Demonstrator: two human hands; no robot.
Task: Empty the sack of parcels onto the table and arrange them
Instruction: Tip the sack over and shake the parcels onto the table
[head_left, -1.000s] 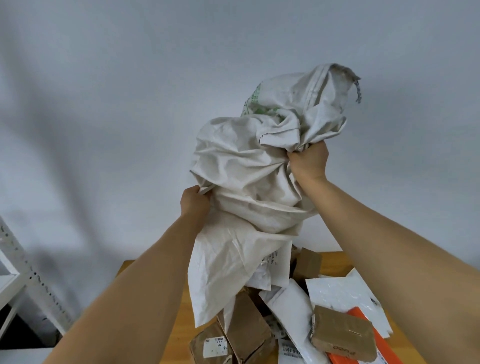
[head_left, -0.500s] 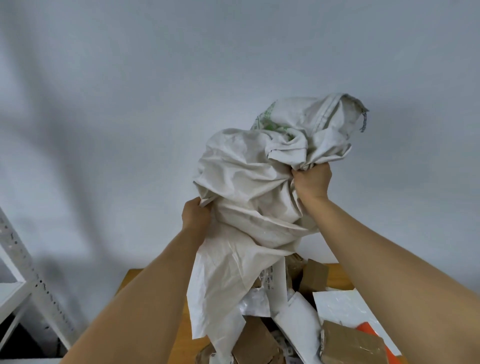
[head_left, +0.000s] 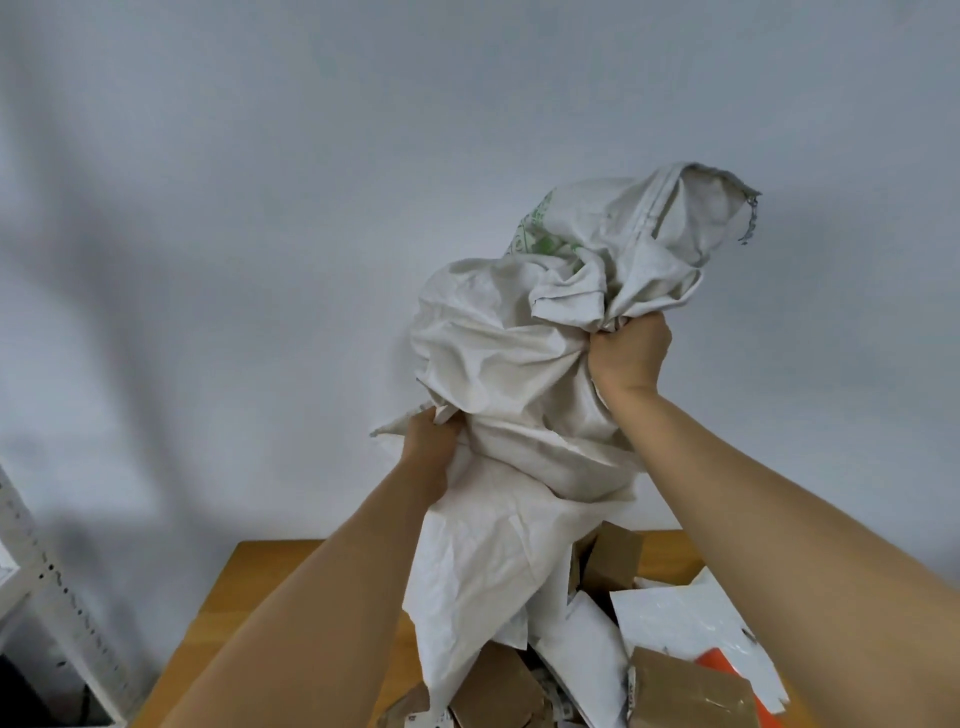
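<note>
Two hands grip the sack (head_left: 519, 374): left hand (head_left: 428, 449) low, right hand (head_left: 631, 353) high | sack lower than before | parcels (head_left: 685, 686) heaped on counter (head_left: 249, 587); sack seemingly emptied.

Plain grey-white wall (head_left: 260, 208) behind; white perforated metal shelving upright (head_left: 57, 597) at lower left edge.

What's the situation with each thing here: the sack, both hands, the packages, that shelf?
Sack: crumpled, held up over the table, open end hanging down.
Left hand: grips the sack's lower edge.
Right hand: fist bunching the sack higher up.
Parcels: heaped in a jumble on the table.
Metal shelf: standing left, contents unseen.
</note>
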